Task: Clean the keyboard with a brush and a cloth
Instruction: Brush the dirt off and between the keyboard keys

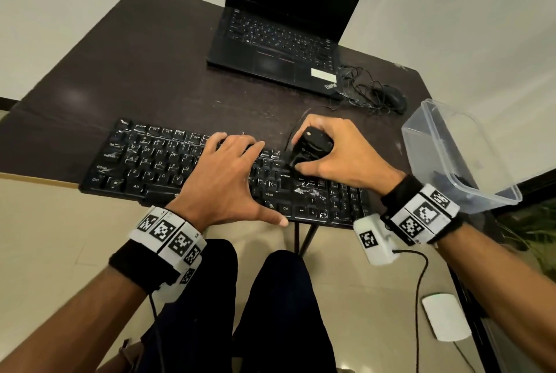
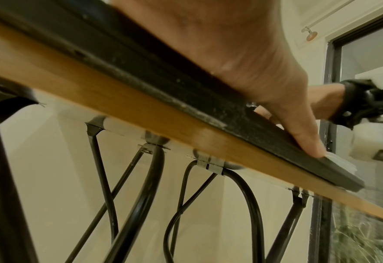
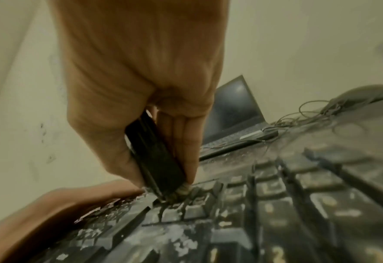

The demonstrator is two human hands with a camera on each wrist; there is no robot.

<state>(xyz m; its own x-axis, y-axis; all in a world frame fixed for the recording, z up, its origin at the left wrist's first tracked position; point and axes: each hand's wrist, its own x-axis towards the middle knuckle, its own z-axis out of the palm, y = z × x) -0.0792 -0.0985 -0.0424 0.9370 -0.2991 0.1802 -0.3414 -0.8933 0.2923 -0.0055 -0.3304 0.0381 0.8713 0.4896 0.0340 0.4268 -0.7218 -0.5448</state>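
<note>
Brushing: right hand (image 1: pixel 340 151) is wrapped around a black brush (image 1: pixel 313 147), fingers curled tight on the handle, bristles down among the keys just right of the Enter block.
Bristle contact: the right wrist view shows the brush (image 3: pixel 156 160) tip digging into a gap between keycaps, pale grit packed around it.
Bracing: left hand (image 1: pixel 228 174) lies flat across the middle of the keyboard (image 1: pixel 144 162), fingers straight and spread, thumb hooked over the front edge; it holds nothing.
Thumb check: in the left wrist view the left hand (image 2: pixel 253 58) presses on the keyboard (image 2: pixel 163 89) edge, which slightly overhangs the table (image 2: pixel 96 96).
Keyboard position: front of the table (image 1: pixel 135 72), nearest the person, with white flecks near the arrow keys and along the top row.
Cloth: none that I can pick out.
Step in hand: brush pass, looks like early going, plenty of debris left.
Next move: short strokes along the key gaps toward the arrow cluster, left hand steadying the board so it doesn't slide off.
</note>
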